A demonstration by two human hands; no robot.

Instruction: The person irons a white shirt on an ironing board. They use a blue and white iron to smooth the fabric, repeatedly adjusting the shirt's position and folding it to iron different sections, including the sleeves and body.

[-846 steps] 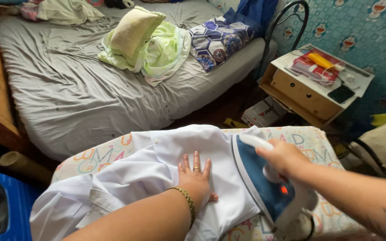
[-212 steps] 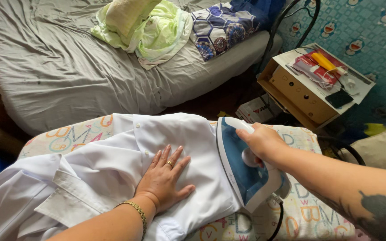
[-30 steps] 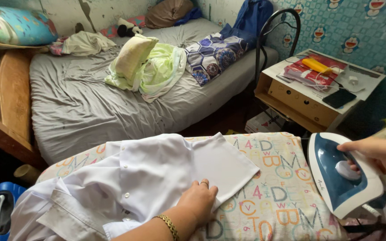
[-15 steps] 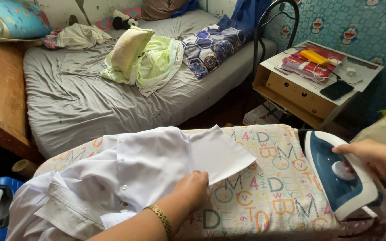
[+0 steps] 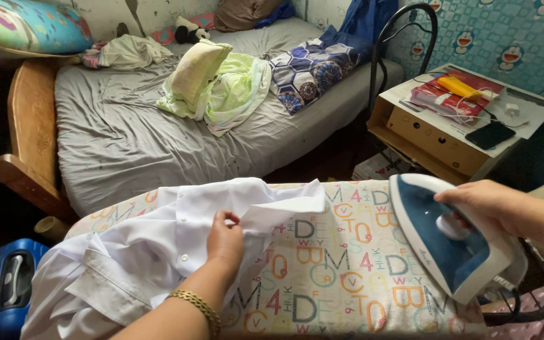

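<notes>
Head view: shirt pinched on the board, iron held off to the side.

Left hand (image 5: 225,242) has a pinching grip on a fold of the white shirt (image 5: 158,252), which lies bunched over the left end of the ironing board (image 5: 322,277). Right hand (image 5: 492,204) is wrapped round the handle of the blue steam iron (image 5: 448,242), tilted at the board's right end, well apart from the cloth. Bed (image 5: 127,132) behind. To do it well, imo: pull the fabric flat w/ no creases, keep fingers clear of the soleplate.
</notes>
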